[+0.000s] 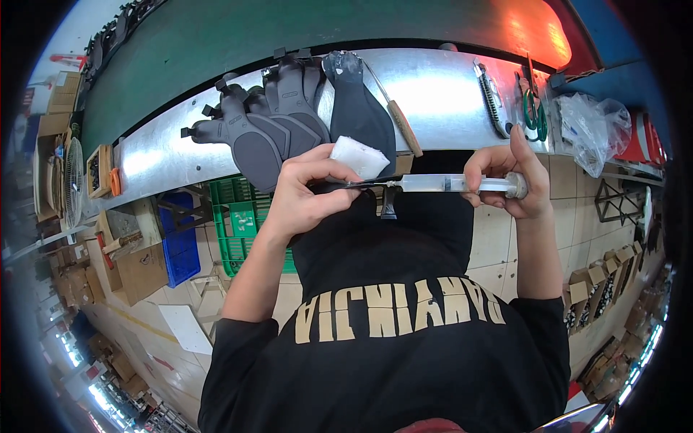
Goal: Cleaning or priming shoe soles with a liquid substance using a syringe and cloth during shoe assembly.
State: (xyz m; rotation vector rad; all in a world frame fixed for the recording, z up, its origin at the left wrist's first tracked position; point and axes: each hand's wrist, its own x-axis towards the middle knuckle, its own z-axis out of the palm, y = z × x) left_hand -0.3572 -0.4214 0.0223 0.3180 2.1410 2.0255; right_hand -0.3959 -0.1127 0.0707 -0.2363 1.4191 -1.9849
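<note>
My right hand (514,179) is closed round a clear plastic syringe (433,183), its fingers at the plunger end. The syringe lies nearly level and its nozzle points left. My left hand (307,191) pinches a small black part (388,208), whose tab hangs below the nozzle. A folded white pad (359,156) also sits in the left hand, standing up above the fingers. The nozzle meets the black part; whether they touch is too small to tell. Beyond the left hand, several dark grey paddle-shaped pieces (254,144) lie overlapping on the metal bench.
On the metal bench (426,79) are a larger dark pad (357,108), a wooden-handled tool (403,126), a utility knife (492,101) and green-handled scissors (533,112). A green belt (216,43) runs behind. A plastic bag (592,126) hangs at right; a green crate (242,224) stands below.
</note>
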